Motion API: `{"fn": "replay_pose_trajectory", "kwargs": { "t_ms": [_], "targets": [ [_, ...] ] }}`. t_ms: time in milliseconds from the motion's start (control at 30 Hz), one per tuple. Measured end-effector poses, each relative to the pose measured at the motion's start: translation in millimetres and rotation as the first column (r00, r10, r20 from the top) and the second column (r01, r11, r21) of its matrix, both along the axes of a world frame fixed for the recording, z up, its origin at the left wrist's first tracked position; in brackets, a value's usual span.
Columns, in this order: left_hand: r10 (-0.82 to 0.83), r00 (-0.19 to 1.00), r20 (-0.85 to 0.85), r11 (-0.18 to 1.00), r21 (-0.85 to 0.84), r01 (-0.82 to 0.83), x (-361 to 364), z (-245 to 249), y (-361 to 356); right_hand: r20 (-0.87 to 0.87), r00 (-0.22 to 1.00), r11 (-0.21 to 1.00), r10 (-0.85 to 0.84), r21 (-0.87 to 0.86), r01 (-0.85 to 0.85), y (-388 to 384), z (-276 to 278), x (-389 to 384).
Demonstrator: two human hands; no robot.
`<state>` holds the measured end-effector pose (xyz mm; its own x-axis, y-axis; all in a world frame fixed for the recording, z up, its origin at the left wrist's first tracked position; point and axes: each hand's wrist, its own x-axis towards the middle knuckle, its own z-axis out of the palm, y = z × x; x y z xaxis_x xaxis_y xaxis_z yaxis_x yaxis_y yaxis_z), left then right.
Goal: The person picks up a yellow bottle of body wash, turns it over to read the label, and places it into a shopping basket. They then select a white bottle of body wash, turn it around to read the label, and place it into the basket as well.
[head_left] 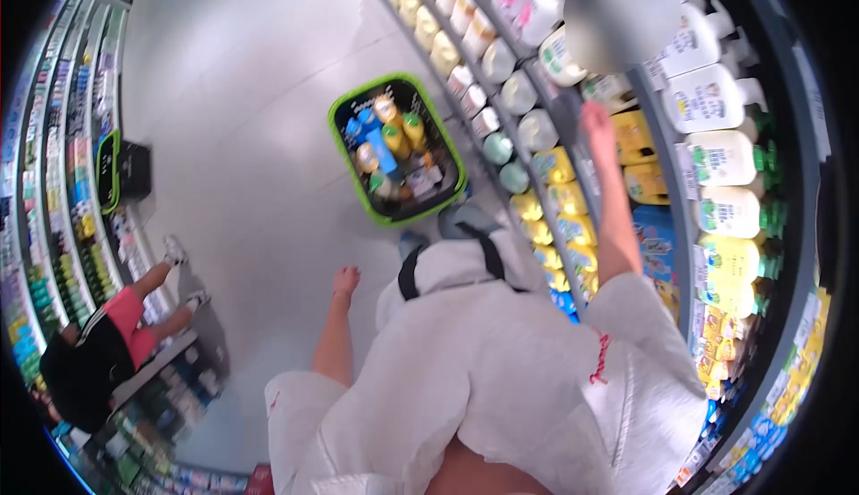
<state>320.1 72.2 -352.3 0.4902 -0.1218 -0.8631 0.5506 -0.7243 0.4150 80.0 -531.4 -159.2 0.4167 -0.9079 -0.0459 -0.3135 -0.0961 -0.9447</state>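
Note:
My right hand reaches in at the shelf on my right, beside the grey shelf edge and a green-labelled white bottle. Its fingers look stretched out, and I see nothing held in them. Yellow packs stand just right of that hand. Low on my other side hangs my left hand, fingers curled in, with nothing visible in it. On the floor in front of me stands a black shopping basket with a green rim. Inside are yellow bottles, a blue pack and several other goods.
Rows of pump bottles and jugs fill the right shelves. Another person is by the left shelves, near a second black basket. A pale tiled floor lies between the shelves. A round blur covers part of the upper right.

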Motion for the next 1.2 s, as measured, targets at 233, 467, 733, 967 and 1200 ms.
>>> {"fn": "replay_pose_trajectory", "kwargs": {
  "t_ms": [233,467,733,967,1200],
  "targets": [
    [0.199,0.98,-0.015,0.98,-0.026,-0.199,-54.8,44.3,-27.6,-0.063,0.951,0.948,-0.304,-0.12,0.295,-74.4,12.6,42.3],
    [-0.09,0.993,0.073,0.99,0.117,0.081,-108.3,86.6,-44.4,0.182,0.956,0.973,-0.231,0.066,0.222,-108.6,-24.2,54.2],
    [-0.167,0.972,0.164,0.984,0.093,0.153,-99.8,61.2,-45.5,0.207,0.964,0.977,-0.166,0.165,0.132,-100.7,-1.4,66.6],
    [0.089,0.982,0.164,0.992,-0.105,-0.072,-42.7,57.6,-76.3,0.258,0.923,0.958,-0.287,0.057,0.282,-96.3,-17.9,90.4],
    [0.202,0.976,0.081,0.975,-0.106,-0.193,-26.3,50.4,-82.0,0.178,0.945,0.939,-0.276,-0.16,0.304,-50.8,12.0,102.0]
  ]
}}
